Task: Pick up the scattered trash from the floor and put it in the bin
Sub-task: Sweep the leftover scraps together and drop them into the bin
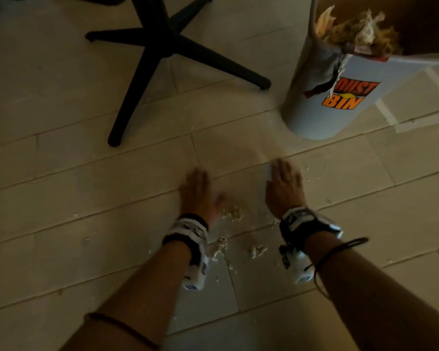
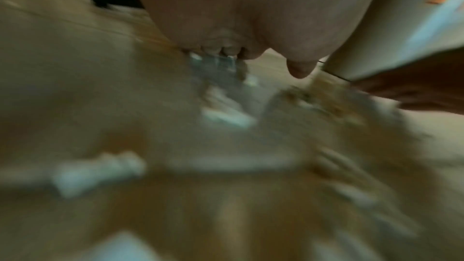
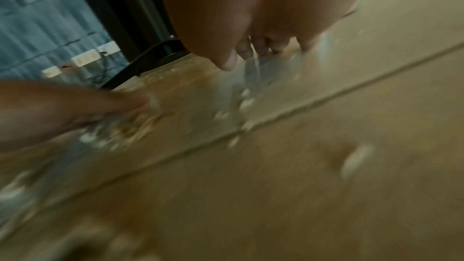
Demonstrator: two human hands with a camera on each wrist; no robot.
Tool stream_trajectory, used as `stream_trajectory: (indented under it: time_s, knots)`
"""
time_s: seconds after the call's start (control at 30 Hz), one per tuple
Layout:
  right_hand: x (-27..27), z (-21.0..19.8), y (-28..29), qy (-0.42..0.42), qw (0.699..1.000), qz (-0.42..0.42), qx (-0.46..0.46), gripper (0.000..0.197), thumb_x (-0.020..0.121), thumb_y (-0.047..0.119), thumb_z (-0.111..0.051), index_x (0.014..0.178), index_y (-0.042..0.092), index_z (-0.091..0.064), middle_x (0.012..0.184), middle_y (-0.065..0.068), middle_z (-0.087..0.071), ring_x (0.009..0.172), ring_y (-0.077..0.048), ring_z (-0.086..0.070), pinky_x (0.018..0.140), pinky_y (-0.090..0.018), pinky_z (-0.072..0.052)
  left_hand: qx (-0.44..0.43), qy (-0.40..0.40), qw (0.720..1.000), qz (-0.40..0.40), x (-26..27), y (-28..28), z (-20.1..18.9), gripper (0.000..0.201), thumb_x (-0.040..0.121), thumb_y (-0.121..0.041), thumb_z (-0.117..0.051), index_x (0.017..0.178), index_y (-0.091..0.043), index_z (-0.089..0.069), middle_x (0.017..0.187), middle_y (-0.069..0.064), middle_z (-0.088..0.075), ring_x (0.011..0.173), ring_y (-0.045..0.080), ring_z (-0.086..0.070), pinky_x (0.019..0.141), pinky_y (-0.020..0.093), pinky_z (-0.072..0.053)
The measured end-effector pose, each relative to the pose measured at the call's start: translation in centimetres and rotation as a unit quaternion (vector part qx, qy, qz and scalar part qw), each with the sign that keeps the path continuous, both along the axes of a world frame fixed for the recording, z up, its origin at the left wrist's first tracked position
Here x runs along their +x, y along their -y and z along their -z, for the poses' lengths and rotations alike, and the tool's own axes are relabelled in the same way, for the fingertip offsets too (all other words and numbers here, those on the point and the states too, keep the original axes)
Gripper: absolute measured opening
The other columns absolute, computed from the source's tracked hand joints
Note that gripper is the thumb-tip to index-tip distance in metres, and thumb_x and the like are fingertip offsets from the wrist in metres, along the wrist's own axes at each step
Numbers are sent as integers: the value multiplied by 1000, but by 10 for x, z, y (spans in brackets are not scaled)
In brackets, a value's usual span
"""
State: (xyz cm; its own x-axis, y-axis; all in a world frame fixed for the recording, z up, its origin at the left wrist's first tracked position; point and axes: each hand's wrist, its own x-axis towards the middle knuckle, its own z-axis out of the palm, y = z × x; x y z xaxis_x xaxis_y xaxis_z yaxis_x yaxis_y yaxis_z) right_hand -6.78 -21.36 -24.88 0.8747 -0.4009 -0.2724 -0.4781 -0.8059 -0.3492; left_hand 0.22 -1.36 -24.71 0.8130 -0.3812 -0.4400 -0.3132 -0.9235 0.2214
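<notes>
Floor [image 1: 61, 188]: pale planks, with the black chair base [image 1: 160, 46] standing at the far left.
Bin [image 1: 322, 117]: stood ahead and to the right, already heaped with scraps, nearer the right hand.
Left hand [image 1: 199, 192]: lay flat on the planks, fingers straight, holding nothing.
Right hand [image 1: 285, 187]: likewise flat and spread, empty, well apart from the left.
Crumbs [image 1: 231, 214]: lay between the two hands and back toward the wrists, closest to the left thumb; a second clump [image 1: 259, 250] sat nearer still to the person.
Coming move, I'd judge: sweep the palms inward and back, since the litter lay behind the fingertips, not ahead.
</notes>
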Motion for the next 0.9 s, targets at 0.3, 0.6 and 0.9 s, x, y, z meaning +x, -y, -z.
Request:
stream_trajectory:
  time_s: [0.3, 0.6, 0.9]
  knots:
    - [12, -10, -11, 149, 983, 43, 99, 48, 91, 6, -45, 138, 16, -51, 153, -6, -38, 145, -26, -27, 119, -42, -24, -202, 52, 978, -14, 4, 11, -14, 55, 97, -23, -49, 148, -14, -32, 157, 9, -25, 147, 28, -14, 119, 44, -20]
    - [57, -6, 22, -49, 999, -9, 10, 59, 102, 32, -29, 155, 15, -8, 164, -7, 4, 150, -28, 6, 120, -53, 0, 55, 2, 995, -82, 172, 3, -4, 79, 95, -60, -28, 153, -17, 3, 161, 3, 12, 148, 28, 7, 120, 48, -4]
    - [11, -4, -14, 156, 975, -56, 150, 54, 84, -1, -39, 129, 17, -61, 147, -4, -48, 137, -23, -42, 118, -31, -21, 30, 38, 973, 228, 37, 34, -3, 66, 98, -44, -22, 153, -14, -1, 161, 8, 3, 148, 31, 3, 117, 51, 1]
